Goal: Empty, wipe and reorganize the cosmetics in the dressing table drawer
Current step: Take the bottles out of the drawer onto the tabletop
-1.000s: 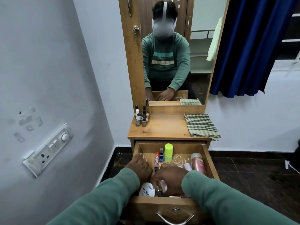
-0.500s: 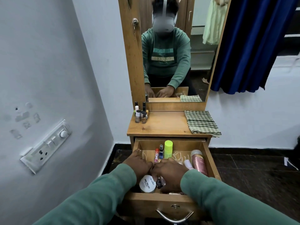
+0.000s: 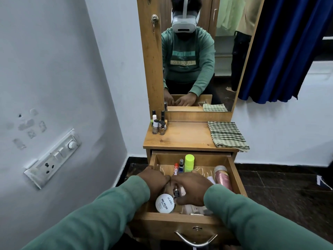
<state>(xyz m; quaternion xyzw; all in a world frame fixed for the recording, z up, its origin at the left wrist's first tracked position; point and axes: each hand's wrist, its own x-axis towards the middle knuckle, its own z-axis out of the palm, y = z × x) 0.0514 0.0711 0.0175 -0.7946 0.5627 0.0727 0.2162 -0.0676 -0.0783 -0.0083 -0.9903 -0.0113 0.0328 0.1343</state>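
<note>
The task is at its emptying step: the drawer (image 3: 236,177) stands pulled out at the lower centre of the frame with most of the cosmetics in it, and neither wiping nor sorting has begun. Both hands reach into its near half. The right grip (image 3: 191,188) is curled, thumb below and fingers above, round a small dark-capped bottle (image 3: 176,193) that shows in the gap between the two hands. The left grip (image 3: 155,183) lies knuckles up just beside it, fingers bent down into the drawer; whether it holds anything cannot be told, since the palm hides what is under it. Just below the two hands, towards the drawer front, lies a white round jar (image 3: 164,203) marked nail polish, touching or nearly touching the right thumb. Further up the frame, beyond the fingers, stand a neon green bottle (image 3: 189,162), a small blue-capped bottle (image 3: 181,164) and a red-capped tube (image 3: 176,168); a pink can (image 3: 223,178) lies along the right wall. On the bench (image 3: 182,139) above the drawer a cluster of nail polish bottles (image 3: 158,126) stands at its left back corner, and a folded checked cloth (image 3: 227,136) lies on its right side. The next move probably calls for lifting the held bottle clear of the drawer wall and setting it upright beside that cluster, leaving the cloth free for wiping.
</note>
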